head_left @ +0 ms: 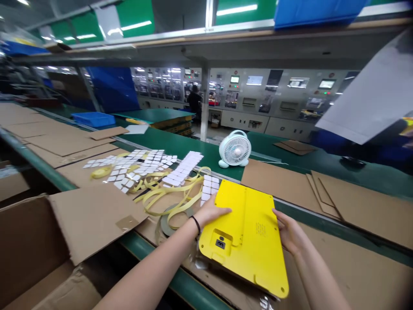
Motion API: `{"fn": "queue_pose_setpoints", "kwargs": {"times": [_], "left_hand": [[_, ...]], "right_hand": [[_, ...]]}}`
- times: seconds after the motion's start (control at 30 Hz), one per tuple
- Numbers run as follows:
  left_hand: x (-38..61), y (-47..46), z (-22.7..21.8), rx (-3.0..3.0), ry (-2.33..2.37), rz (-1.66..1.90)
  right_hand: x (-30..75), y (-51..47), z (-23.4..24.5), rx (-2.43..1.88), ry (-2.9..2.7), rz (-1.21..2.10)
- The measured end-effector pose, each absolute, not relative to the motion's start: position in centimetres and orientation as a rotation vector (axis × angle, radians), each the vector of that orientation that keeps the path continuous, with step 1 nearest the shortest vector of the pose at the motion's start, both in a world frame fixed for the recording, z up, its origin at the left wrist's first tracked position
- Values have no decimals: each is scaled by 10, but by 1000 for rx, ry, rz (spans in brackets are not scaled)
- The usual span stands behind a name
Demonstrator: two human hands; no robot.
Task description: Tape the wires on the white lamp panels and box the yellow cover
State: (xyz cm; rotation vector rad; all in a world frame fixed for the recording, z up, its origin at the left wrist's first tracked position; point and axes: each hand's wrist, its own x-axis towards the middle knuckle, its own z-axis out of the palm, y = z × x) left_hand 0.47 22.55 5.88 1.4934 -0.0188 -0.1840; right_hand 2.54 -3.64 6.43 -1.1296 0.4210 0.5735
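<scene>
A flat yellow plastic panel [245, 234] with a small dark socket near its lower left corner lies on cardboard in front of me. My left hand [210, 212] rests on its left edge, fingers wrapped over the rim; a dark band is on that wrist. My right hand [288, 232] grips the panel's right edge. Left of the panel lie rows of small white adhesive pads [182, 168] and curled yellow backing strips [167, 193].
An open cardboard box [48, 241] stands at the lower left. A small white desk fan [235, 150] sits behind the panel on the green belt [180, 144]. Cardboard sheets [355, 202] cover the bench to the right. A person stands far off by the control panels.
</scene>
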Motion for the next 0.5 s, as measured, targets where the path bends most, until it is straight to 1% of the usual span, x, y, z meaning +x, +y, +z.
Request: {"fn": "queue_pose_setpoints", "kwargs": {"times": [0.23,0.4,0.5], "left_hand": [[-9,213,52,1418,-88,-233],[-4,203,46,1348,76,-245],[2,204,50,1268,131,-365]], "right_hand": [[31,-39,61,-1526,549,493],[11,-42,59,-1534,419,496],[9,-55,46,-1558,353,533]]}}
